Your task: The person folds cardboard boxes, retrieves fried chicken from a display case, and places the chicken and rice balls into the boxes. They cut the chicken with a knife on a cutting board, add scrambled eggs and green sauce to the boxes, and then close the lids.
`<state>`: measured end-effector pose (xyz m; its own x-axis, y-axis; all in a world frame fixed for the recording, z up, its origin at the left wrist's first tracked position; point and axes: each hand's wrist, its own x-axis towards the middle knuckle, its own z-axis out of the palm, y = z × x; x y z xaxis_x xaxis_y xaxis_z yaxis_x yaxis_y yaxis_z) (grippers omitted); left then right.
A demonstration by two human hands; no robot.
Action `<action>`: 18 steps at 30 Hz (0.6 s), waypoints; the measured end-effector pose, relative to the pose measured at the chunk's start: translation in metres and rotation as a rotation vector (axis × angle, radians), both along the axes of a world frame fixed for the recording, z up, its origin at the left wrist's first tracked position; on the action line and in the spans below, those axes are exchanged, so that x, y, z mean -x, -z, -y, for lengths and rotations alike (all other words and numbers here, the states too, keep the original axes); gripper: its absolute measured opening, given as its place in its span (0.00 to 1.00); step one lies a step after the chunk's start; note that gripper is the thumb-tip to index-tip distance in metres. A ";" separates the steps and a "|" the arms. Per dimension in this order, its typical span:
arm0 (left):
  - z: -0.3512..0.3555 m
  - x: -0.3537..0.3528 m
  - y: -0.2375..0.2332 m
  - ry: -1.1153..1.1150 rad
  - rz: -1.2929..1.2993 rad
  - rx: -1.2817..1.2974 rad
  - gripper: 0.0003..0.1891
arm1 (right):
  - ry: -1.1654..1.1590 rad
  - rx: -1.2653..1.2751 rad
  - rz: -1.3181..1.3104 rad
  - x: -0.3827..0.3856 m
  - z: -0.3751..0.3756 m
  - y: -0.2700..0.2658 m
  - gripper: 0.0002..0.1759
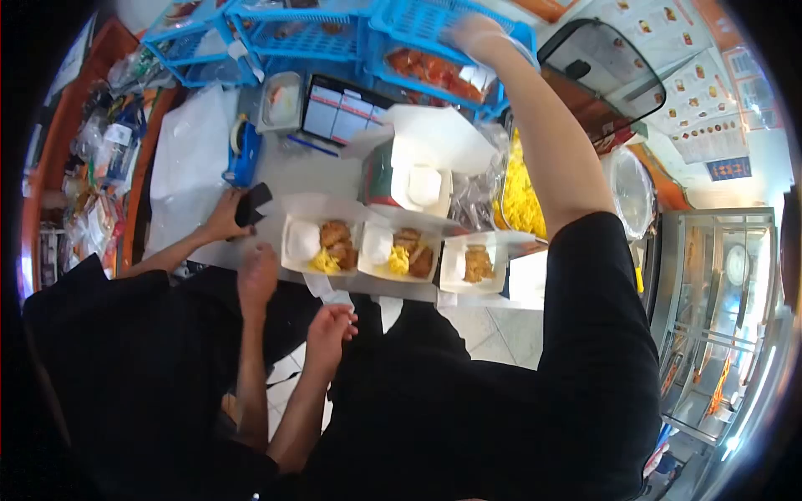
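Observation:
My right hand [480, 35] reaches over the blue plastic basket [418, 18] at the back; its fingers are blurred. Just below it, another blue basket level holds packs of red-orange items [434, 73]. My left hand [331, 326] hovers at the counter's front edge, fingers curled in; whether it holds something small I cannot make out. Beyond that hand stand three open food boxes. The left box [288, 260] and middle box [368, 265] hold browned fried pieces, yellow food and something white. In the right box [451, 271] lies one browned piece [478, 264].
A larger open carton [380, 175] stands behind the boxes, beside a tray of yellow shredded food [523, 188]. A tablet [342, 110] and blue tape dispenser [242, 154] sit farther back. At left, a co-worker's hands [257, 275] are close by, one at a dark object [251, 204].

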<state>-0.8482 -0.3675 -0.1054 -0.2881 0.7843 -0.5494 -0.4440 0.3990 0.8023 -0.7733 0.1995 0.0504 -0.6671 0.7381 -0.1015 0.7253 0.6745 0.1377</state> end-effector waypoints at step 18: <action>-0.035 0.014 -0.005 0.084 -0.085 -0.057 0.12 | 0.130 0.246 -0.365 -0.050 0.097 -0.059 0.20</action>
<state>-0.8621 -0.3327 -0.1006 -0.2639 0.8370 -0.4794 -0.3406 0.3842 0.8582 -0.7237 0.1029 0.1098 -0.5948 0.8016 -0.0598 0.7777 0.5551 -0.2951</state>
